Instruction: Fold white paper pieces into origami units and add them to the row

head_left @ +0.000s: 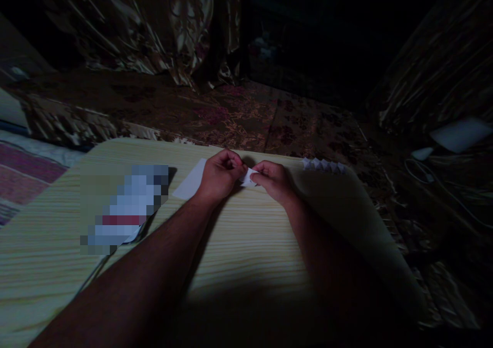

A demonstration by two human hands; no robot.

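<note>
Between my two hands is a small piece of white paper (pixel 249 178), pinched near the far edge of the table. My left hand (pixel 220 177) grips its left end with thumb and fingers. On the other end, my right hand (pixel 272 177) is closed with the thumb pressed on the paper. A larger white sheet (pixel 189 180) lies flat on the table, partly under or behind my left hand. Several small folded white paper pieces (pixel 322 165) stand in a row at the far right of the table.
On the left of the pale wood-grain table (pixel 246 235) lies a pixelated, phone-like device (pixel 133 209) with a cable (pixel 92 273). Patterned fabric (pixel 231 106) covers the surface beyond. A white object with a cord (pixel 421 154) is at the right. The room is dark.
</note>
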